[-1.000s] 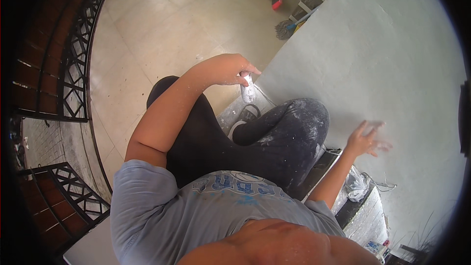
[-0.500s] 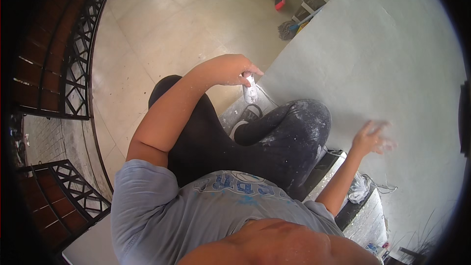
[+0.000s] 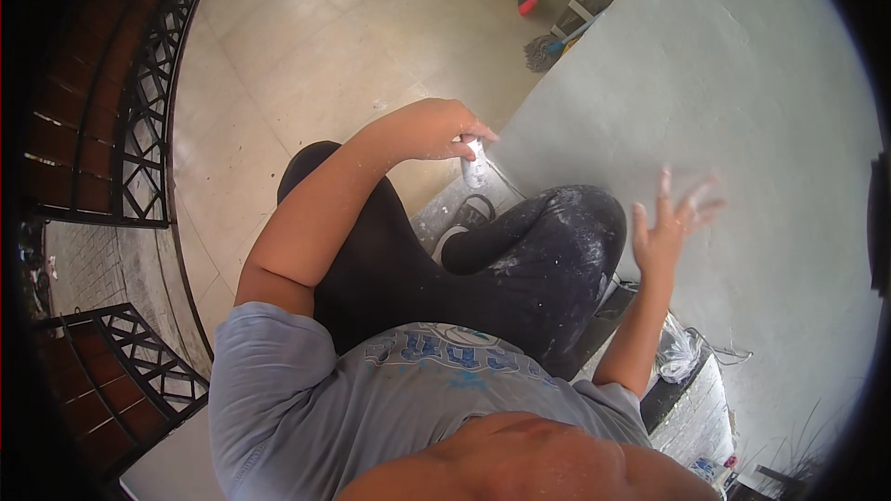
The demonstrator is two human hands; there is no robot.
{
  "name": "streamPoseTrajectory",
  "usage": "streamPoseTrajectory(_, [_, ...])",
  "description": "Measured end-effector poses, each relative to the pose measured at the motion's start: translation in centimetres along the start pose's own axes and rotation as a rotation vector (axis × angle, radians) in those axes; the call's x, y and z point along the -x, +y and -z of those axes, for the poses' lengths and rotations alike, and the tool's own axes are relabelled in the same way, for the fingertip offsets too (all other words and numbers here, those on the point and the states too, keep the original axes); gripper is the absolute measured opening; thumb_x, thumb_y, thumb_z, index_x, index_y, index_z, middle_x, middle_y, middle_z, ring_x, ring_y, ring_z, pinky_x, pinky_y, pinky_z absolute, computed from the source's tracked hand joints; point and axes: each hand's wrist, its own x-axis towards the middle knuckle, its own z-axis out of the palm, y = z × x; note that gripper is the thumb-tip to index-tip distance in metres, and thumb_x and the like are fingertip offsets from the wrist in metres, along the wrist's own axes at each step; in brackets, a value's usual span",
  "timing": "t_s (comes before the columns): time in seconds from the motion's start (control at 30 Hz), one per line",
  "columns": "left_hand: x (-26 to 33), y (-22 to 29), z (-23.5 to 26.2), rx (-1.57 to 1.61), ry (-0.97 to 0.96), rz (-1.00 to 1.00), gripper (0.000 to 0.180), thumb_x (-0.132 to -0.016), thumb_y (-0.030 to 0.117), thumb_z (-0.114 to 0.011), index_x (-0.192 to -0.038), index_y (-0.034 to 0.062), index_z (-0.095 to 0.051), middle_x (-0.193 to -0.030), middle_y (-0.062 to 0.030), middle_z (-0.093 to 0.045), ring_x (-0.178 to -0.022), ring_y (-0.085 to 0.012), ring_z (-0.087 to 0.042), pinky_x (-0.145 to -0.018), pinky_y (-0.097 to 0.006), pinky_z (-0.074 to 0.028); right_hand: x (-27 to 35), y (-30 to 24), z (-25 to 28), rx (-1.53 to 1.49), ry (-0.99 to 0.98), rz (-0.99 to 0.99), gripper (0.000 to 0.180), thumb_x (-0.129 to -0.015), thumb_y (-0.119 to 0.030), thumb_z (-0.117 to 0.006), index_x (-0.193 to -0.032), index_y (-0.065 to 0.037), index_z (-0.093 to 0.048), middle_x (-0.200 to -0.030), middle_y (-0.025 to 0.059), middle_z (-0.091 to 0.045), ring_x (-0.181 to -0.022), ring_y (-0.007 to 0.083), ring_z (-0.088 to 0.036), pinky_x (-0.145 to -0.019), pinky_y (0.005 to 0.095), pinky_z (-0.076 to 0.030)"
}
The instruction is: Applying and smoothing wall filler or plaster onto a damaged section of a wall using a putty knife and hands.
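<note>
Small white tool (image 3: 474, 150), left-hand fingers (image 3: 455, 134) clenched around it (mostly hidden), right hand (image 3: 666, 232) splayed

Even, soft daylight; the pale wall (image 3: 742, 130) and tiled floor (image 3: 306, 65) are bright without harsh glare. Shadows are faint and diffuse. Strong fisheye bending curves the iron railing (image 3: 139, 130), with a black vignette around the rim. The right hand (image 3: 670, 227) appears slightly motion-blurred; the source of light is perhaps overhead.
</note>
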Motion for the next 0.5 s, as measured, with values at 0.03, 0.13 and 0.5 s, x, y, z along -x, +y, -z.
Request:
streamPoseTrajectory(0.03, [0.0,0.2,0.0,0.022,0.030,-0.075,0.047,-0.083,0.014,-0.075,-0.129,0.0132,-0.067,-0.086,-0.0084,-0.067,-0.080,-0.0261,-0.063,-0.074,-0.038,-0.050,-0.6,-1.8,-0.3,-0.066,-0.054,0.051,0.069,-0.086,-0.042,-0.071,-0.150,-0.032,-0.046,-0.165,0.0243,-0.001,-0.147,0.0576,0.007,-0.113,0.0730,0.002])
streamPoseTrajectory(0.13, [-0.1,1.0,-0.1,0.093,0.159,-0.232,0.043,-0.086,0.014,-0.073,-0.128,0.0141,-0.067,-0.098,-0.0111,-0.071,-0.083,-0.0279,-0.065,-0.077,-0.037,-0.051,-2.0,-7.4,-1.7,-0.376,-0.295,0.150,0.063,-0.090,-0.036,-0.067,-0.149,-0.023,-0.048,-0.155,0.0233,-0.036,-0.149,0.0452,-0.017,-0.115,0.0699,0.004])
streamPoseTrajectory(0.5, [-0.6,2.0,0.0,0.274,0.129,-0.251,0.030,-0.090,0.003,-0.065,-0.117,0.0102,-0.073,-0.103,-0.0111,-0.066,-0.090,-0.0273,-0.064,-0.081,-0.036,-0.051,-0.5,-13.6,-10.1,-1.867,-0.562,-0.315,0.031,-0.091,0.001,-0.068,-0.120,-0.002,-0.059,-0.114,0.0081,-0.067,-0.108,0.0148,-0.062,-0.094,0.0305,-0.049])
